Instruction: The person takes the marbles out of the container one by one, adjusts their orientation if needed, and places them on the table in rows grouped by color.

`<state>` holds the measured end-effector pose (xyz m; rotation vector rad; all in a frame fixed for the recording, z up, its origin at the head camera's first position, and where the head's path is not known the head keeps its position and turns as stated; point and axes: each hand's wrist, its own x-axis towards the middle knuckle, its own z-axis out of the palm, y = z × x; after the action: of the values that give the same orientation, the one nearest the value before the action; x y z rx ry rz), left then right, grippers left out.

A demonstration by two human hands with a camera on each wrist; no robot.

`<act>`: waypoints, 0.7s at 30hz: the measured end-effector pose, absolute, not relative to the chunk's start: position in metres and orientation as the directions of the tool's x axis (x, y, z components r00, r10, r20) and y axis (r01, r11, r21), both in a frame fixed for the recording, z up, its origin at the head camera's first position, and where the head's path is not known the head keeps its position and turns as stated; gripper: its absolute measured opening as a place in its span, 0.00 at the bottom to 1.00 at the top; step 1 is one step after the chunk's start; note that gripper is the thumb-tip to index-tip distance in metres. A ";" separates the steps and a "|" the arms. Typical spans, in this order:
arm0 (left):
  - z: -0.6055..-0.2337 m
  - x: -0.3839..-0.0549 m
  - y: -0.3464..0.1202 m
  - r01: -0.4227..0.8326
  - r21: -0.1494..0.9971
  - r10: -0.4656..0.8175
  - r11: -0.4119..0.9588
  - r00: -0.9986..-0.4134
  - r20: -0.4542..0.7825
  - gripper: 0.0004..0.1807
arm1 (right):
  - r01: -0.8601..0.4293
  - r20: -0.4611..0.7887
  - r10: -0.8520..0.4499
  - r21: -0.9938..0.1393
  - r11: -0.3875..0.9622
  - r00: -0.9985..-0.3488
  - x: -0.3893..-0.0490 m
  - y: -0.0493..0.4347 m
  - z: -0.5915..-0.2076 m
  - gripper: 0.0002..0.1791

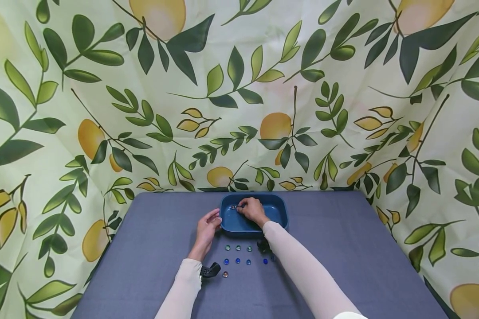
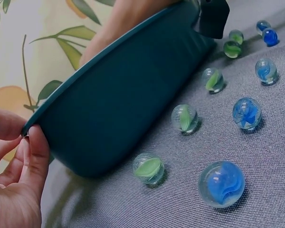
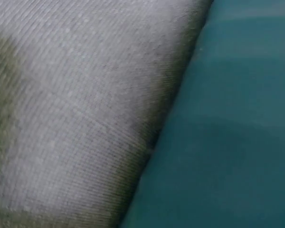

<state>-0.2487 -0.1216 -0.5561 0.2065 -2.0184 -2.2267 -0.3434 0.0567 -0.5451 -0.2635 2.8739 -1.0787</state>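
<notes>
Left hand (image 1: 207,228) has thumb and fingers closed together on the near end of the blue plastic tub (image 2: 99,99), pinching its rim; the tub sits on the grey tablecloth (image 1: 323,248), between the hands. Right hand (image 1: 252,212) is down inside the tub, fingers curled, tips just beside a small glass marble (image 1: 233,207); cannot tell whether they have hold of anything, and the right wrist view gives only cloth and tub wall. Main hazard, as I judge it: smooth glass on a smooth floor, so a light or off-centre touch from the fingertips could send that marble skidding away. If the left hand pulls or lifts at the rim, the tub could tip or slide, and anything loose inside would roll. Nearer the body than both hands, the green-swirl marbles (image 2: 185,118) and blue-swirl marbles (image 2: 247,113) lie loose in rows, nothing fencing them. The right sleeve (image 1: 299,266) and black wrist camera (image 1: 263,246) lie close to the right end of those rows; a low withdrawal could sweep some aside. The brownish marble (image 1: 225,274) lies near the left wrist's camera (image 1: 210,270), so a careless turn there might knock it rolling.
</notes>
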 end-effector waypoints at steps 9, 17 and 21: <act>-0.554 -0.252 -0.122 -0.071 0.993 -0.181 -0.091 -0.980 -0.087 0.23 | -0.143 0.044 -0.168 -0.752 0.644 -0.985 -0.341 0.061 -0.537 0.09; -0.552 -0.251 -0.122 -0.086 0.993 -0.189 -0.079 -0.977 -0.100 0.22 | -0.167 0.100 -0.150 -0.819 0.548 -0.984 -0.332 0.069 -0.521 0.09; -0.552 -0.251 -0.122 -0.088 0.993 -0.188 -0.079 -0.977 -0.101 0.22 | -0.181 0.121 -0.151 -0.845 0.504 -0.981 -0.326 0.073 -0.514 0.09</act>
<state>-0.2507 -0.1217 -0.5520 0.3124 -2.0837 -2.2367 -0.3256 0.0732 -0.5137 -0.3038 2.7511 -1.5517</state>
